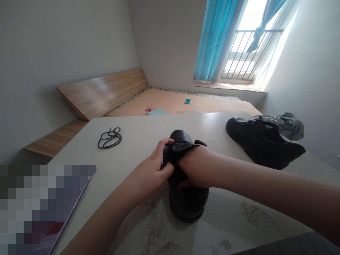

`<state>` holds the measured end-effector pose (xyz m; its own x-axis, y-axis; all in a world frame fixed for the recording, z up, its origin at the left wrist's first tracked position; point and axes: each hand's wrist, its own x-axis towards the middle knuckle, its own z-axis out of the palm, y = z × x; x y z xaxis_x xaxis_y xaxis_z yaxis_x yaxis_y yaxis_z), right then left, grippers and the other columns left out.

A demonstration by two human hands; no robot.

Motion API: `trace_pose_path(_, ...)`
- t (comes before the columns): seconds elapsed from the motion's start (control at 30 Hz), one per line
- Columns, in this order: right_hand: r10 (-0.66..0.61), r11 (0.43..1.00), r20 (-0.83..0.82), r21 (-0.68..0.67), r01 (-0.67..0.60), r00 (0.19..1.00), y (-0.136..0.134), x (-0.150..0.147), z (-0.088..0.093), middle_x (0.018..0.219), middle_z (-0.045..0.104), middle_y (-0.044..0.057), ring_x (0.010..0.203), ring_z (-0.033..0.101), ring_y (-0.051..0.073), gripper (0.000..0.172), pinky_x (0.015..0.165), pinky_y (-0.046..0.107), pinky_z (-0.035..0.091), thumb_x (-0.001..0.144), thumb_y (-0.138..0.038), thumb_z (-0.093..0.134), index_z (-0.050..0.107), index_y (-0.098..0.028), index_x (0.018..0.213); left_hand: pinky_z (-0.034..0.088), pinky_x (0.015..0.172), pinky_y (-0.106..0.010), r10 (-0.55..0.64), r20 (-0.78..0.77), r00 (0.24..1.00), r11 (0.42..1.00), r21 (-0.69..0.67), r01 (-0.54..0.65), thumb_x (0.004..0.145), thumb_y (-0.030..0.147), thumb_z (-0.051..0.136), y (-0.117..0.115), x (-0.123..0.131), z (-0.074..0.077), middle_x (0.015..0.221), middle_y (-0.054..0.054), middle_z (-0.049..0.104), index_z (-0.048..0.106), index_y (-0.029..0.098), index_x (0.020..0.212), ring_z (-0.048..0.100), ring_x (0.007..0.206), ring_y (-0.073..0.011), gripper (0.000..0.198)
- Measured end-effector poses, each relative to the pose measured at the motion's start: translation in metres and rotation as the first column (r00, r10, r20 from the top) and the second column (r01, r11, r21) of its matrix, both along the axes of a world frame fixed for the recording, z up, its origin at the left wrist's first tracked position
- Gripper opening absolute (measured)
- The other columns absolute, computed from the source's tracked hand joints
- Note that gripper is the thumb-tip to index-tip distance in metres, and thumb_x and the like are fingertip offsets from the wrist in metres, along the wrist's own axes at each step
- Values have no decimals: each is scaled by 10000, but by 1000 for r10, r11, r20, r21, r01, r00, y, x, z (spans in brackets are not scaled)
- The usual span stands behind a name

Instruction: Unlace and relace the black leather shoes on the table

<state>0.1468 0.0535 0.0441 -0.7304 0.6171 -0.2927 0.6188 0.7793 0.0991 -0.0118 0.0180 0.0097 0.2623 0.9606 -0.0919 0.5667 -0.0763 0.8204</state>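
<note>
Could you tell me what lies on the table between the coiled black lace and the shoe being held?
Nothing: in the head view, bare table separates the lace from the held shoe.

Daylight floods in through the window [247, 46] at upper right, blown out to near white between the blue curtains [216, 39]. A bright streak falls on the right wall. The rest of the room is evenly, softly lit; the desk [138, 131] shows only faint shadows under the shoes. Wide-angle distortion bends the walls and tilts the room. A pixelated block covers the lower left corner. Focus is fairly sharp throughout.
</note>
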Motion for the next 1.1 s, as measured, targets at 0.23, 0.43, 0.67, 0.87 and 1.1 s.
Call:
trace_pose_path(0.23,14,996,-163,-81,-27,987,0,16,9,1115,687,72,990,641,267,264,782,358,484,791,-246,635,674,-209,1050,421,923,-404,-8,9,1000,1000,20,8,846,252,462,1,0,-1,1154,-45,607,286,310,1366,608,1012,-243,552)
trace_pose_path(0.43,69,992,-190,-93,-88,979,0,24,11,1031,707,41,926,654,241,226,747,344,470,808,-171,578,680,-223,1003,424,920,-410,-8,1,1000,1000,22,8,851,264,456,2,0,-1,1137,-48,605,285,296,1368,605,1005,-246,545)
trace_pose_path(0.67,149,989,-209,5,-151,966,2,19,-7,1117,665,132,1027,631,281,286,805,366,487,821,-112,567,615,-126,1103,393,988,-410,-16,16,1000,998,61,15,848,271,454,2,0,-5,1179,-40,583,298,308,1353,572,1105,-245,530)
trace_pose_path(0.87,185,983,-105,36,-182,977,0,14,-10,1212,621,183,1155,575,331,356,939,424,453,832,-78,546,567,-53,1186,382,1006,-425,-16,6,1000,999,48,15,841,261,450,3,-1,-5,1085,-33,608,288,300,1366,578,1099,-252,551)
trace_pose_path(1.1,215,976,-37,-26,-216,976,1,17,-2,1253,604,180,1170,567,325,477,932,426,457,821,-61,559,511,-87,1295,420,958,-393,-38,10,999,999,28,37,852,286,445,3,-4,-3,1133,-40,604,287,298,1360,583,1089,-246,532)
